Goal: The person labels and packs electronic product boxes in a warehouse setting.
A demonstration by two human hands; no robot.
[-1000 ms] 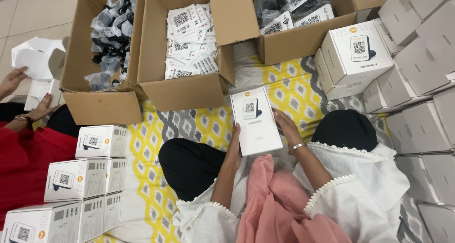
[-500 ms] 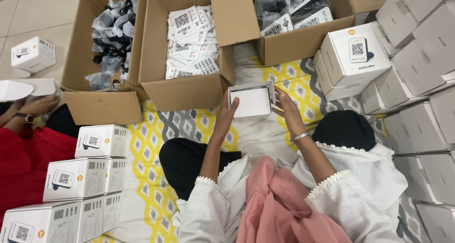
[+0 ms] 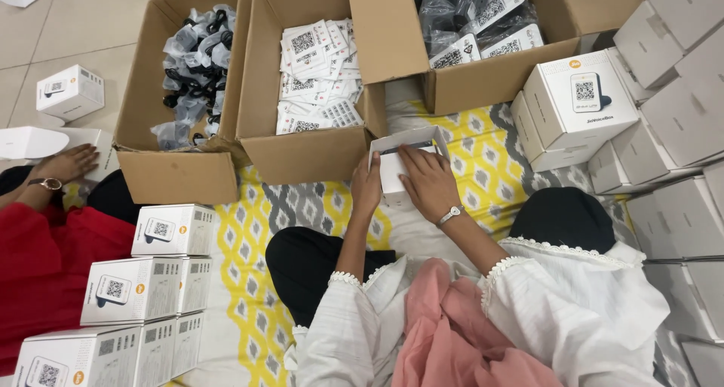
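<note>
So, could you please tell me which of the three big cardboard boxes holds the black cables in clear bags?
The leftmost cardboard box, beside the person in red; the middle box holds white printed cards.

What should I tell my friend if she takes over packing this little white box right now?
Left hand: steadies the left side of the small white box.
Right hand: lies on the box, fingers at its open top.
The box sits on the yellow patterned sheet, beside the carton of leaflets.
Done: box is open.
Left: whether it is filled cannot be seen; it is not closed. Finished boxes are stacked at left.
</note>
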